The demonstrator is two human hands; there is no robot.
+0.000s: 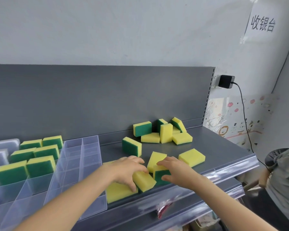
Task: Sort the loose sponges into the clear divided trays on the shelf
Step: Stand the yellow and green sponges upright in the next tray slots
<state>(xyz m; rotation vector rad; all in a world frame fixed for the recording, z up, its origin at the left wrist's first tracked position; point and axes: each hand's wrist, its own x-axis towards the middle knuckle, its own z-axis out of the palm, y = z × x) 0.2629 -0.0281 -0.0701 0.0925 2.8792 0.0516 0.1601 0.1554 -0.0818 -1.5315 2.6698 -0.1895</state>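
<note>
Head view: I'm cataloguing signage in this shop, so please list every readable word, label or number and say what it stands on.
"收银台": on the white paper sign on the wall, upper right.
Decorated sheet beside the shelf: drawings only, no legible words.
Red packet below the shelf: too blurred to read.
No print shows on any sponge or clear tray.

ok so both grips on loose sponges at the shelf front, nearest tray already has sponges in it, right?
No: head view shows the nearest tray empty; the stowed sponges sit in the left tray. Left grip and right grip do hold loose sponges.
</note>
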